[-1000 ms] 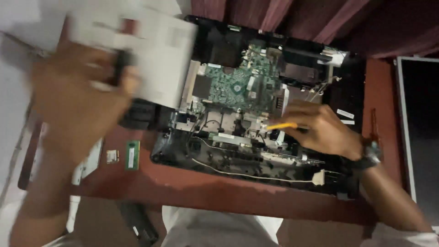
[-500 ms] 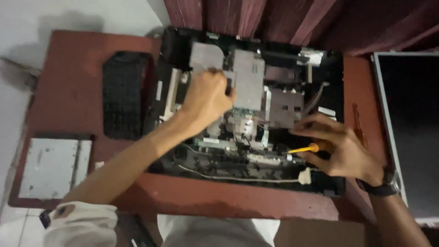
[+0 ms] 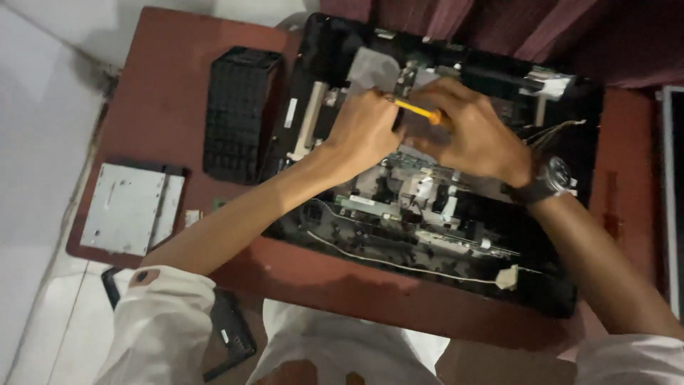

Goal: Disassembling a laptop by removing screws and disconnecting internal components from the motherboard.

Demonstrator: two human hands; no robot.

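Observation:
An opened black laptop base (image 3: 570, 178) with bare circuit boards and wires lies on a red-brown table (image 3: 164, 107). My right hand (image 3: 470, 132) is closed on a yellow-handled screwdriver (image 3: 417, 110) over the upper middle of the chassis, its tip pointing left. My left hand (image 3: 367, 128) rests on the internals right beside the tip, fingers curled down on a part that I cannot make out. A dark watch (image 3: 545, 182) sits on my right wrist. Both hands hide the board beneath them.
A black keyboard panel (image 3: 239, 114) lies left of the chassis. A silver drive (image 3: 132, 207) sits at the table's left edge with small chips (image 3: 192, 216) beside it. A display panel (image 3: 670, 214) stands at the far right. A dark device (image 3: 228, 335) lies below the table.
My right hand has moved with the screwdriver from the lower right of the chassis up to the upper middle, meeting my left hand. The view has shifted closer.

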